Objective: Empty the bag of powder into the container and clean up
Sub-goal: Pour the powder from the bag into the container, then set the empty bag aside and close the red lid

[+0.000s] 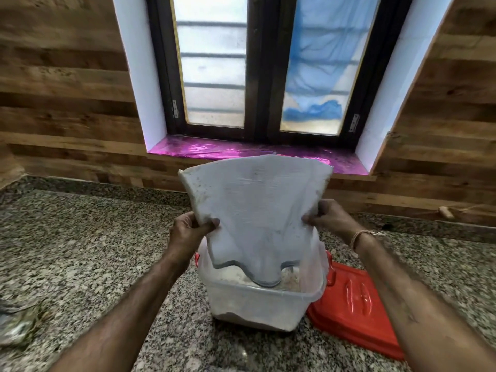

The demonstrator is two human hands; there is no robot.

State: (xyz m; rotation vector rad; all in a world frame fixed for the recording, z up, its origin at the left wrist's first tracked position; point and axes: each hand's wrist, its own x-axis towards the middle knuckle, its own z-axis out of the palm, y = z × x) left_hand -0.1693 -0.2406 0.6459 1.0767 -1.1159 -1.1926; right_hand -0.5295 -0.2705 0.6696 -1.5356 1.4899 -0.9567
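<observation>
Bag (pixel 255 210) hangs into container (pixel 257 304) mouth, blocking entry from above. Red lid (pixel 354 304) lies just beside the container, right. Counter (pixel 94 251) left is open up to a crumpled grey heap (pixel 18 326). Wood wall (pixel 67 103) closes the back.

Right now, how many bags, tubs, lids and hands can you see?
White bag: 1
Clear container: 1
Red lid: 1
Hands: 2, the left hand and the right hand, both gripping the bag
Total: 5
</observation>
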